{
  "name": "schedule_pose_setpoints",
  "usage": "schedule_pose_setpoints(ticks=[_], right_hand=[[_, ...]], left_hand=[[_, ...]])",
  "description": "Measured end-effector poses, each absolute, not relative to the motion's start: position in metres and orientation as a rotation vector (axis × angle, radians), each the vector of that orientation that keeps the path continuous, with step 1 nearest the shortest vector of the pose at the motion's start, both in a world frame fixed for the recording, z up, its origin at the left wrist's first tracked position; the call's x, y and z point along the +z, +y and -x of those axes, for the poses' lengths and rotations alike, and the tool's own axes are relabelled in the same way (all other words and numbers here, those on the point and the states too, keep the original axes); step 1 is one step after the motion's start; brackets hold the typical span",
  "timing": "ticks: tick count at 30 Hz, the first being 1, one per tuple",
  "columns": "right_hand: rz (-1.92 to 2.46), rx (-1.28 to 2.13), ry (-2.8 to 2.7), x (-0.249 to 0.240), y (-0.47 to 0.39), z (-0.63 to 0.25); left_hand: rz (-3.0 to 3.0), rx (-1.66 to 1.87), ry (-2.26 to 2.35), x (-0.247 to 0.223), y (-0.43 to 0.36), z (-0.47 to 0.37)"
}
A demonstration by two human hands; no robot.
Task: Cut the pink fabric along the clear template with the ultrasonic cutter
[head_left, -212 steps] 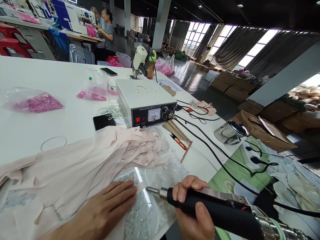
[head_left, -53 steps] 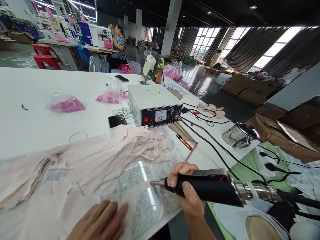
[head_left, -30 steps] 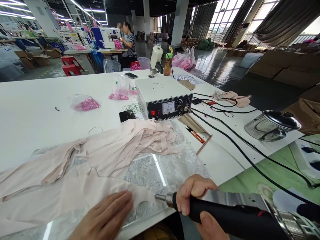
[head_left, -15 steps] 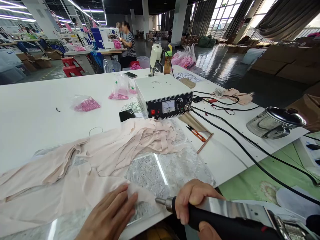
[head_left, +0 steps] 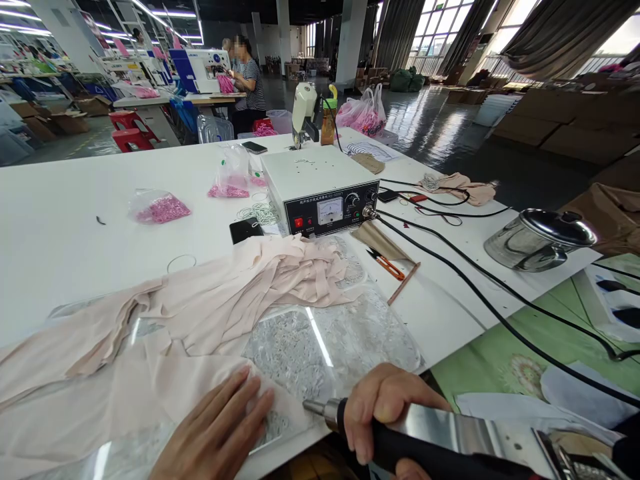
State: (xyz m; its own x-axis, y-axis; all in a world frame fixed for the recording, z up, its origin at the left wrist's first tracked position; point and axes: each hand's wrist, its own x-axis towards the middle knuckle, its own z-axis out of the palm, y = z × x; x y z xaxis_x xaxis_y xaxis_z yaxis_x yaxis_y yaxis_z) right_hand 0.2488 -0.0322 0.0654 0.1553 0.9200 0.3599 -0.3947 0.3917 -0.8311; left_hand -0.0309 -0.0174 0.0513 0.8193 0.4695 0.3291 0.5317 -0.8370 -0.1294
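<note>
My left hand [head_left: 217,427] lies flat, fingers stretched out, on the pale pink fabric [head_left: 200,313] near the table's front edge. To its right, my right hand [head_left: 385,413] is wrapped round a black and silver handheld tool [head_left: 430,440]. The tool's narrow metal tip touches or nearly touches the fabric's pointed right end. Under the fabric lies a grey marbled sheet [head_left: 350,333] with a glossy surface. Bunched strips of the same fabric spread leftward and up toward a white control box [head_left: 320,193] with a dial.
Orange snips [head_left: 387,265] lie right of the fabric. Black cables [head_left: 465,283] run from the box to the right, past a lidded metal mug [head_left: 537,240]. A dark phone [head_left: 246,230] and bags of pink pieces [head_left: 163,207] sit behind. A person in stripes works at a sewing machine.
The whole view has shifted slightly, so table items appear a little further left. Both hands keep nearly the same pose, with the tool tip still at the fabric's end.
</note>
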Motion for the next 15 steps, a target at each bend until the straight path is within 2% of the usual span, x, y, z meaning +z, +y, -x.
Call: schedule_pose_setpoints(ticks=[7, 15], right_hand=[[0.319, 1.03, -1.203, 0.0564, -0.0219, -0.2454], [0.398, 0.98, -1.129, 0.0579, -0.0309, -0.2407]], left_hand=[[2.81, -0.496, -0.921, 0.0498, -0.0232, 0.0227], [2.814, -0.52, -0.881, 0.0536, -0.0208, 0.0226]])
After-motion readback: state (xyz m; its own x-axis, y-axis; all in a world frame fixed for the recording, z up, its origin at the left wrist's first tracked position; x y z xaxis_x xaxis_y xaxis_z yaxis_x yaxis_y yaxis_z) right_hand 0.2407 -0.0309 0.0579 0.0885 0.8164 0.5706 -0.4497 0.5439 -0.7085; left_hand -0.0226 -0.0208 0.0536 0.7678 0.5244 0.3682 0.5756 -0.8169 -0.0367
